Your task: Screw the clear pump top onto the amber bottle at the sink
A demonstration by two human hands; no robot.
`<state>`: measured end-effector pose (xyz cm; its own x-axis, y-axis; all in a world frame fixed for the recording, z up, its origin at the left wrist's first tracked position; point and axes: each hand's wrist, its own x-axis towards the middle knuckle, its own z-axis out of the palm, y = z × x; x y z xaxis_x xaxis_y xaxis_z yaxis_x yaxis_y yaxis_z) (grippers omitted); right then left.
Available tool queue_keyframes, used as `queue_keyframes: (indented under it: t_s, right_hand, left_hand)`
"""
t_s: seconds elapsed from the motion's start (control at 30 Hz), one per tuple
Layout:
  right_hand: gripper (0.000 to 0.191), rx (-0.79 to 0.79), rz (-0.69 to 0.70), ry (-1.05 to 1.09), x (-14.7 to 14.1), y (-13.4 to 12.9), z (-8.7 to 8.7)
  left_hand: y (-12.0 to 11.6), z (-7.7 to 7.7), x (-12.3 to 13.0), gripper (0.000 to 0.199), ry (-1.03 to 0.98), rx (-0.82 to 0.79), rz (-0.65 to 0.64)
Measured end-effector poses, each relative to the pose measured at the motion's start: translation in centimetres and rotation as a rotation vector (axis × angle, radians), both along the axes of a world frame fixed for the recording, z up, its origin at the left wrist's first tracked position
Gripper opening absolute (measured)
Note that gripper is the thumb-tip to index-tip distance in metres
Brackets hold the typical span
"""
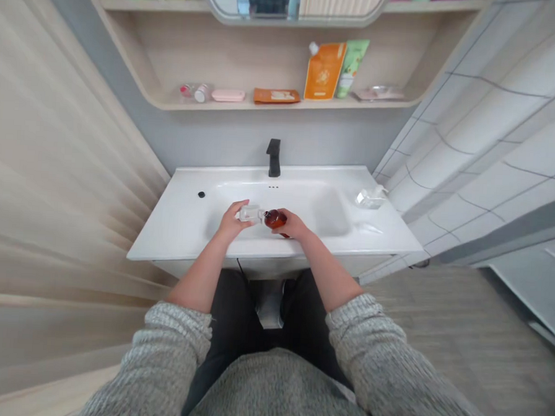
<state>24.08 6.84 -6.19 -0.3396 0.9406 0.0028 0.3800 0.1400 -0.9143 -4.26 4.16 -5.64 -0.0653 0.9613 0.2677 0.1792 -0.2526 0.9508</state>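
Over the white sink basin [312, 203], my left hand [231, 223] grips a small clear bottle [250, 214] lying on its side, its mouth end pointing right. My right hand [291, 223] is wrapped round a brown amber bottle [274, 219], tilted with its dark neck toward the clear one. The two mouths meet or almost meet; I cannot tell whether they touch or whether liquid runs between them. My fingers hide parts of both bottles.
Behind the basin stands a black faucet [274, 158]. A clear pump bottle [372, 197] is on the counter's right, with a round black hole [201, 195] at the left. An orange pouch [325, 71] and a green tube [352, 69] stand on the shelf [194, 106] above.
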Motion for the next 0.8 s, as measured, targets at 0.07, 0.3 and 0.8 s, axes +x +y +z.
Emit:
queue_keyframes:
  t_s: [0.07,0.3,0.8]
  right_hand:
    - [0.071,0.004,-0.003,-0.002,0.0,-0.06,0.13]
    - [0.073,0.001,-0.005,-0.007,-0.02,-0.1,0.28]
    - [0.076,0.02,0.01,-0.008,0.01,0.28,-0.35]
  left_hand:
    - [-0.14,0.11,0.06,0.081,-0.002,-0.006,-0.005]
    - [-0.18,0.06,0.24,0.083,-0.054,-0.026,-0.026]
    - [0.32,-0.66,-0.04,0.085,-0.055,0.0,-0.042]
